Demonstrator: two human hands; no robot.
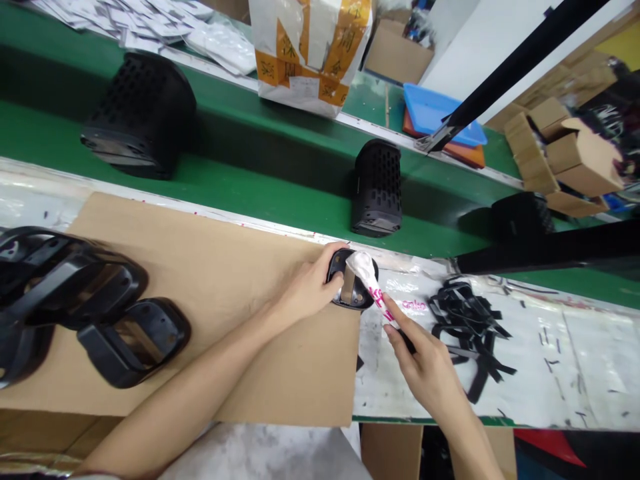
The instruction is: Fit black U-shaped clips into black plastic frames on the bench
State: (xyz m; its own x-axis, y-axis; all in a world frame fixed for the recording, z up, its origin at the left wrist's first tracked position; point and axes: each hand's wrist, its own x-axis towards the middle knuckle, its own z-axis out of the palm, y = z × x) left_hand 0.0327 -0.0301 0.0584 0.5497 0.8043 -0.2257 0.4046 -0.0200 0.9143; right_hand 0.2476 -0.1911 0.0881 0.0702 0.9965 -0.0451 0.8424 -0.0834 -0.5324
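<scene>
My left hand [320,277] is closed on the left side of a black plastic frame [355,298], thumb over its edge. That frame rests at the right end of a brown cardboard sheet [270,360]. In my right hand [425,357] is the handle of a hammer-like tool [376,290], wrapped in white with pink lettering. Its rounded white head lies over the frame's upper right part and hides it; whether the two touch I cannot tell. More black frames [135,337] are piled at the cardboard's left end.
Beyond the bench edge, black perforated housings [377,190] stand on a green conveyor surface [280,180]. Cut black strips [470,327] lie heaped to my right. A taped white package [313,60], a blue tray [440,113] and a slanting black post [515,67] are farther back.
</scene>
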